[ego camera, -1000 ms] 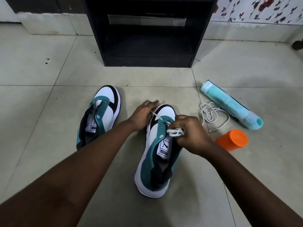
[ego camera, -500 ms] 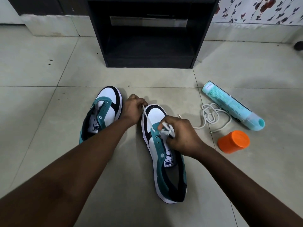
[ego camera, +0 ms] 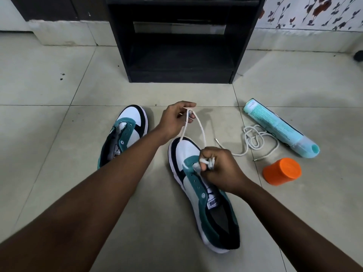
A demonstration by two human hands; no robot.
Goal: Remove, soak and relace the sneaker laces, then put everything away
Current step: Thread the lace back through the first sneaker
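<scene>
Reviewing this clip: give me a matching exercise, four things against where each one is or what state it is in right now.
Things:
1. left hand
2. right hand
3. loose lace
4. orange cup

States:
A. lies coiled on the floor beside the teal bottle
B. on its side on the tiles
C. pinches a lace strand raised above the toe
D. grips bunched lace at the near sneaker

Pairs: 1-C, 2-D, 3-A, 4-B

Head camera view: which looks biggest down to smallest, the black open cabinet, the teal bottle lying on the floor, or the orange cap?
1. Black open cabinet, by far the largest.
2. Teal bottle lying on its side, long and slim.
3. Orange cap, smallest, though it lies nearer the camera than the other two.
</scene>
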